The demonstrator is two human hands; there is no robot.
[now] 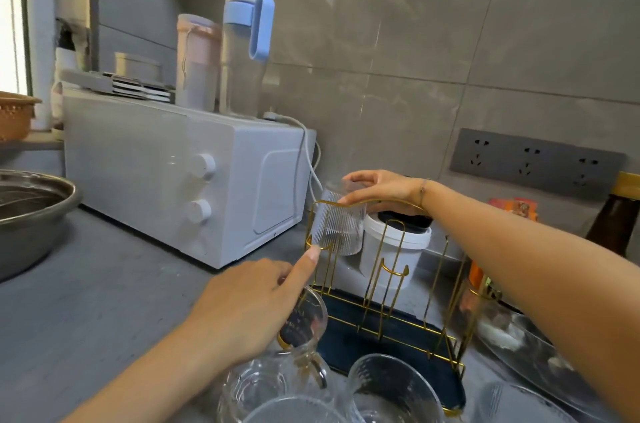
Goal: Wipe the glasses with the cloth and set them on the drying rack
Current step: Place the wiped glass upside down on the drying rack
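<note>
A: Clear glass mugs (391, 384) nearest cam, upright on grey surface (104, 301). Waiting their turn?

B: Prob. Right grip (381, 189) clasps ribbed clear glass tumbler (337, 225) by its base, upside down over gold wire drying rack (360, 322), so it drains.

A: Left grip (249, 305)?

B: Index straight, touching rack loop by tumbler's rim; steadying, it seems. Holds nothing. Cloth not in view.

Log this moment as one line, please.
step: racking; right hand: grips ribbed glass upside-down over drying rack; left hand: index fingertip at glass rim
</note>
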